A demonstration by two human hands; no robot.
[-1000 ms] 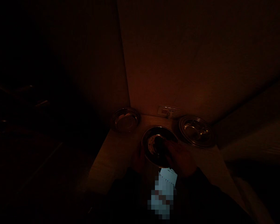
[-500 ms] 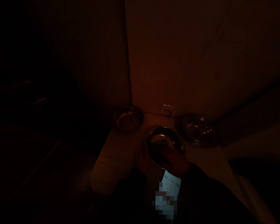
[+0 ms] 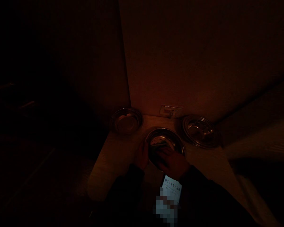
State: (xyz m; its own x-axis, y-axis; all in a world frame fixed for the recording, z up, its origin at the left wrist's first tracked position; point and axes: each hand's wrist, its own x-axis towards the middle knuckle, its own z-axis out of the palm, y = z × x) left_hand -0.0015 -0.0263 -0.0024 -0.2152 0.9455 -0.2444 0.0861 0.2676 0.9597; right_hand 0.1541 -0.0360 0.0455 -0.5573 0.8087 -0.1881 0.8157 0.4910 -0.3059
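Note:
In the dim light a round, shiny metal dish rests on a small wooden table. My left hand is closed at its left rim, steadying it. My right hand reaches inside with bent fingers pressed on a dark, flat thing that I cannot make out. Much of the dish's near side is hidden by this hand. Just below, a lit phone showing a timer lies close to my right wrist.
Another metal dish stands at the table's back left corner. Stacked metal dishes occupy the back right. A socket with a plug is on the wall behind. The wooden tabletop has a rounded front left corner.
The whole view has shifted slightly, so things appear a little further left. My right hand has moved a little within the dish, while my left hand stays at the rim.

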